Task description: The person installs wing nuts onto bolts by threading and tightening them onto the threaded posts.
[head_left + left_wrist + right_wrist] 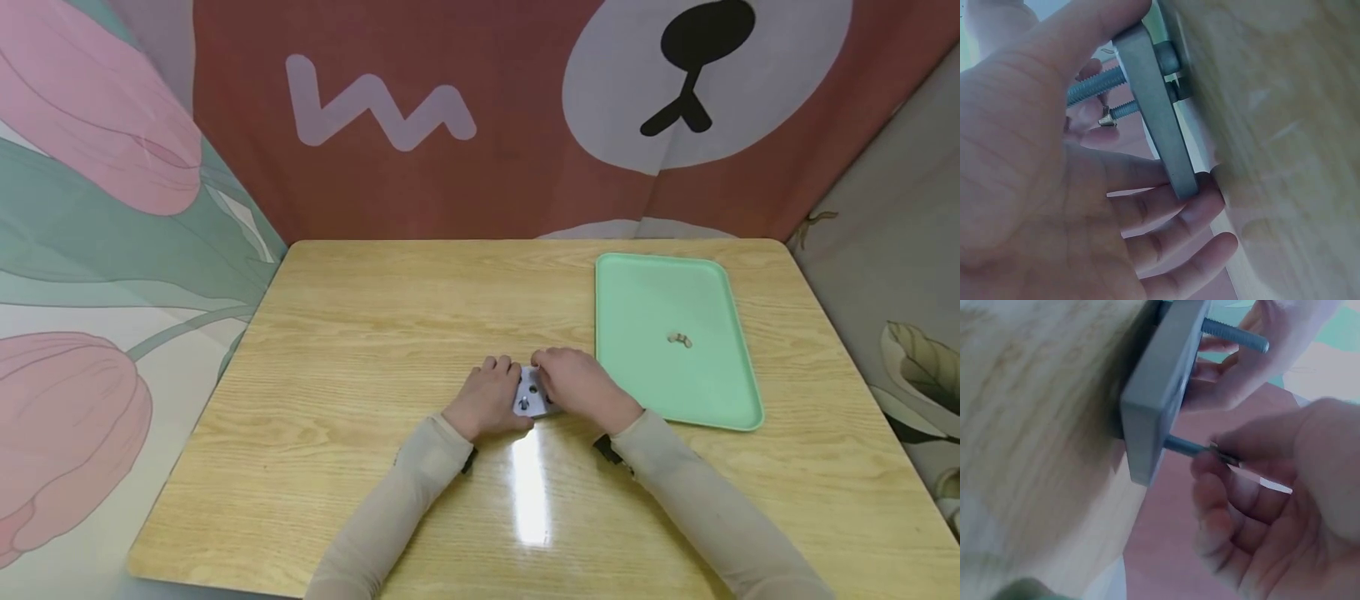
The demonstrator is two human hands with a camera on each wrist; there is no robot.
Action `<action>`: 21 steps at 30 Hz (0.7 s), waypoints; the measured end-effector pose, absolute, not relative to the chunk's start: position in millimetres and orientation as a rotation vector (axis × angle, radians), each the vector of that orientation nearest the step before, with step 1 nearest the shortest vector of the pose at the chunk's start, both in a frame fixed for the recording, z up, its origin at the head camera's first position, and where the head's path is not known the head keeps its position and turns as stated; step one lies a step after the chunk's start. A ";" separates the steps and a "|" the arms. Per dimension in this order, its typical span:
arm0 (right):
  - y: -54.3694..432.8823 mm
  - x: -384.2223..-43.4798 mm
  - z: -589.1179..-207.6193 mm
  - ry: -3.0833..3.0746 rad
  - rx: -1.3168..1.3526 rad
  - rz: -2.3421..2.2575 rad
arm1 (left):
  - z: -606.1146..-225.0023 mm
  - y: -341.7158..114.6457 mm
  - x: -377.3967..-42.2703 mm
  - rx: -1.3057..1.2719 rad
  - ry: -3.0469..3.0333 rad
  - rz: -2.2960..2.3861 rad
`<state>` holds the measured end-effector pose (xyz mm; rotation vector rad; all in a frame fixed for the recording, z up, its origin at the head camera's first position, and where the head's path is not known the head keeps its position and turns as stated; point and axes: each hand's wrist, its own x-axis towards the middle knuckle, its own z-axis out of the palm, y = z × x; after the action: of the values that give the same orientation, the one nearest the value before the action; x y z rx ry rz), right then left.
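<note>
The metal plate (534,390) is held by its edges between thumb and fingers of the left hand (487,398), close over the worktop (375,333); above the plate, a brass-coloured nut (1107,119) on a threaded bolt (1125,110) is pinched by the right hand (583,385); right of the plate, small tan pieces (679,340) are borne by a green tray (645,292).

There are two hands (487,398) (581,383), one metal plate (535,405), one tray (652,300), one table (375,308).
</note>
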<state>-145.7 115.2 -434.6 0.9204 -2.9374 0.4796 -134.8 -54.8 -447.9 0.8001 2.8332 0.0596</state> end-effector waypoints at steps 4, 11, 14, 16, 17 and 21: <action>118.2 -145.2 -430.9 -2.984 0.943 0.509 | -447.9 -54.7 -134.0 0.804 2.839 0.050; 120.1 -146.8 -429.0 -2.947 0.915 0.469 | -447.5 -54.4 -134.4 0.791 2.821 0.050; 119.2 -147.4 -430.1 -2.927 0.891 0.433 | -447.7 -53.8 -133.9 0.791 2.813 0.035; 118.1 -148.0 -431.4 -2.942 0.868 0.428 | -447.6 -53.5 -133.1 0.790 2.813 0.017; 117.4 -147.9 -431.7 -2.950 0.859 0.437 | -447.8 -53.3 -133.0 0.787 2.813 0.014; 115.5 -147.3 -432.7 -2.968 0.851 0.466 | -448.5 -53.3 -133.1 0.779 2.817 0.016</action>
<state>-147.3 115.5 -432.7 0.8512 -2.9679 0.4661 -133.1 -53.3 -448.5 0.7792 2.8170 0.0161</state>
